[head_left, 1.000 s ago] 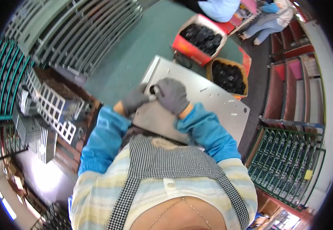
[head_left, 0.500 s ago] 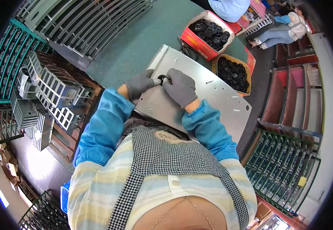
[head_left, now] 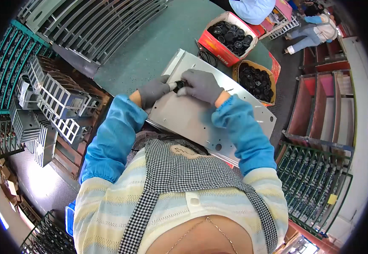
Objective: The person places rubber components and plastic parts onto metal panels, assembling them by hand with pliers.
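Pinching sm. black round part (head_left: pixel 179 86) w/ both gloved hands.

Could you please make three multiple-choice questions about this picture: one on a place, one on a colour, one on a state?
1. Where does the small black part sit?
A. Between both hands, over the metal panel
B. Inside the red box
C. On the floor

2. What colour are the gloves on the hands?
A. Yellow
B. Grey
C. White

3. In what state is the brown box?
A. Closed with a lid
B. Open, with black parts inside
C. Turned upside down

Answers:
1 A: the left hand and the right hand meet at the part above the metal panel.
2 B: both gloves look grey.
3 B: its top is open and dark round parts fill it, as in the red box beside it.
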A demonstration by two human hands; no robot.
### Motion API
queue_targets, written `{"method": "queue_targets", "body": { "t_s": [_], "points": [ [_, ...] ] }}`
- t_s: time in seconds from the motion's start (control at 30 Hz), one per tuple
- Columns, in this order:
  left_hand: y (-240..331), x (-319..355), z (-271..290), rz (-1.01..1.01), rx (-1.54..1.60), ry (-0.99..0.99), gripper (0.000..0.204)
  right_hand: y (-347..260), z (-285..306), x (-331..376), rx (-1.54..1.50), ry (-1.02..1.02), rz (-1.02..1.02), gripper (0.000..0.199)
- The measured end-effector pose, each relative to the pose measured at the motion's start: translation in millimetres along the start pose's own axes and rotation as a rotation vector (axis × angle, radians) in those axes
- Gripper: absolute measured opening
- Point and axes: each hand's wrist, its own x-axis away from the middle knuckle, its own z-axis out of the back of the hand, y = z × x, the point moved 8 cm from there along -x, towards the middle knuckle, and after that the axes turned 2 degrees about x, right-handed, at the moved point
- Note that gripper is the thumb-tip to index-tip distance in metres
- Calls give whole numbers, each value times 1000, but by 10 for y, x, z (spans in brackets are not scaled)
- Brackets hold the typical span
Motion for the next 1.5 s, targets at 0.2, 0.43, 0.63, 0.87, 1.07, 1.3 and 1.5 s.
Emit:
{"method": "queue_targets", "body": {
  "t_s": [0.2,0.43,0.63,0.87,1.07,1.3,1.5],
  "points": [
    [197,-48,-74,-53,-8,-58,55,154,-7,-194,-40,-172,7,36],
    [-282,-279,277,-98,-190,40,62,167,-42,-331,-88,-414,3,32],
    [225,197,-126,-42,72,-15,52,161,100,-329,47,-359,-60,19],
    [158,116,-150,-91,100,2,49,103,-52,-428,106,-241,-76,18],
    [108,52,-93,-58,164,-16,50,570,480,-45,-177,-11,-7,28],
    [163,-3,-133,-3,251,-36,55,3085,939,1399,57,227,-1128,70],
    [342,39,-320,-30,364,-129,61,3338,545,1606,-40,126,-1230,67]
  ]
}}
